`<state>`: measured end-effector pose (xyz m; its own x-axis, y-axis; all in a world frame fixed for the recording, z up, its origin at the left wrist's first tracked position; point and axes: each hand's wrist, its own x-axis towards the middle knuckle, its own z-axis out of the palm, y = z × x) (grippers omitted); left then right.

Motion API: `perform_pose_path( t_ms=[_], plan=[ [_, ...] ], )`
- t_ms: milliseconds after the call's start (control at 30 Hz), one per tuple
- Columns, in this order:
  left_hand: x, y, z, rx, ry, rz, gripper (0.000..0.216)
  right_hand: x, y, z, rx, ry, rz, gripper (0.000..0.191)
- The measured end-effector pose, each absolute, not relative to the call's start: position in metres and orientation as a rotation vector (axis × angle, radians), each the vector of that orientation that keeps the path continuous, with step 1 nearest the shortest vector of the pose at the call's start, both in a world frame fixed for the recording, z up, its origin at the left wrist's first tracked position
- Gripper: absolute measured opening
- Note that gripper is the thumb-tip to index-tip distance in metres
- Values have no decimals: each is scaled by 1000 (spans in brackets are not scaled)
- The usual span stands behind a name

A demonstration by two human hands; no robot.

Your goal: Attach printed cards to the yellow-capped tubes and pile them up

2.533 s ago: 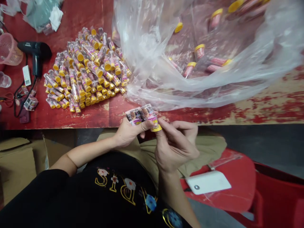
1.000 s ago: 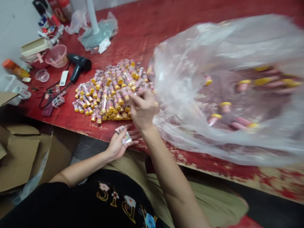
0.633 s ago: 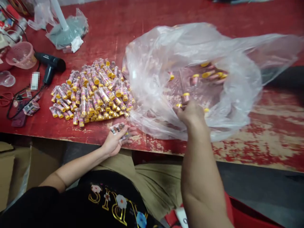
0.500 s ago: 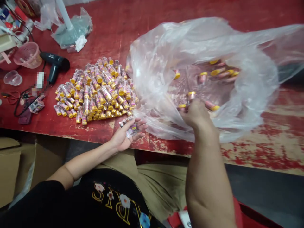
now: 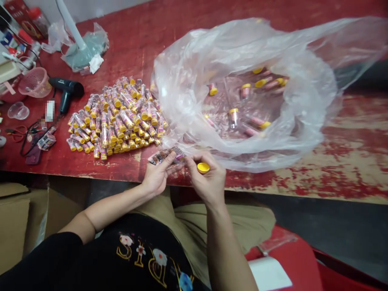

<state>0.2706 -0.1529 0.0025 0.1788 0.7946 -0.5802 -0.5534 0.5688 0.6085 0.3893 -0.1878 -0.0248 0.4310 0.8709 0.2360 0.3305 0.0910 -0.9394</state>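
Note:
My left hand [image 5: 157, 178] sits at the table's front edge and pinches a small stack of printed labels [image 5: 165, 155]. Close beside it, my right hand [image 5: 207, 180] is closed round a small tube with a yellow cap [image 5: 203, 167]; its fingertips reach to the labels. Behind my hands lies a big clear plastic bag [image 5: 242, 93] with several yellow-capped tubes [image 5: 233, 117] loose inside. To the left of the bag is a pile of labelled tubes [image 5: 117, 117] with yellow caps.
On the worn red table [image 5: 333, 153] a black hair dryer [image 5: 65, 89], a pink basket [image 5: 34, 81], a fan base wrapped in plastic [image 5: 85, 48] and small clutter stand at the far left. Cardboard boxes [image 5: 18, 218] lie below left; a red stool [image 5: 291, 262] is by my right leg.
My right hand has come out of the bag with a yellow-capped tube and moved back to the labels in my left hand. The view has shifted slightly.

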Motion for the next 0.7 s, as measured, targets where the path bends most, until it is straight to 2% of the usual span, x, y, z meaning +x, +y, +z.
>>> perform_pose_path(
  t_ms=[200,367,500,600,700],
  plan=[
    [279,-154,10,313,988,1052,43,393,-193,-19,-1447,-1095,698,33],
    [279,-155,14,268,1025,998,30,398,-205,-16,-1353,-846,904,35],
    [278,-152,17,162,1067,931,13,399,-223,-12,-1201,-642,773,43],
    [279,-152,17,143,1076,898,15,396,-234,-14,-1214,-611,638,46],
    [279,-154,15,145,1101,880,18,393,-240,-21,-1227,-596,641,49]
  ],
)
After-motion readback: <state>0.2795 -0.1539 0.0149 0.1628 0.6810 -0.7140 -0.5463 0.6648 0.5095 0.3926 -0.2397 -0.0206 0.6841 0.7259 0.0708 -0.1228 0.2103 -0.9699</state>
